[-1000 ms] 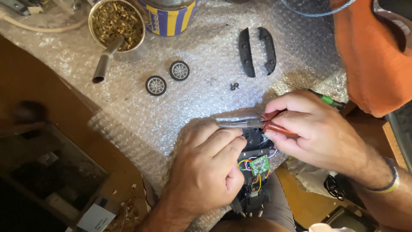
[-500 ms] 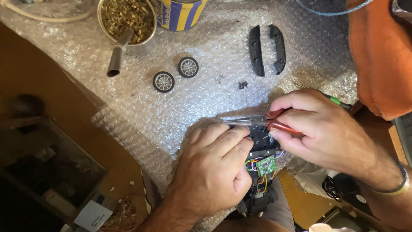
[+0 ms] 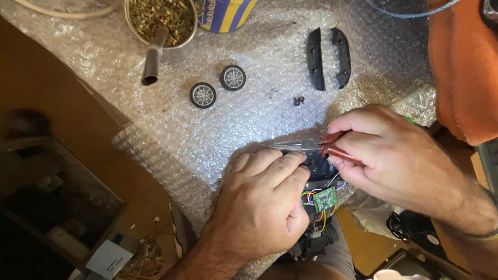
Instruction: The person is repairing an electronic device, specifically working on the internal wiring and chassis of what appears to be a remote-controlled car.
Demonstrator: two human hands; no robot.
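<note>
My left hand (image 3: 262, 207) grips a black toy car chassis (image 3: 317, 176) with a small green circuit board (image 3: 326, 198) and coloured wires showing beside my fingers. My right hand (image 3: 394, 155) holds red-handled pliers (image 3: 311, 147). Their metal jaws point left and lie just above my left fingertips, over the top end of the chassis. Much of the chassis is hidden under my left hand.
Bubble wrap (image 3: 233, 124) covers the work surface. On it lie two small toy wheels (image 3: 218, 87), two black curved plastic parts (image 3: 328, 58) and a tiny black piece (image 3: 298, 100). A round tin of brass bits (image 3: 162, 21) with a metal tube stands at the back, an orange cloth (image 3: 461, 67) at right.
Both hands stay on the chassis and pliers. The view has tilted, so everything sits a little lower in the frame.
</note>
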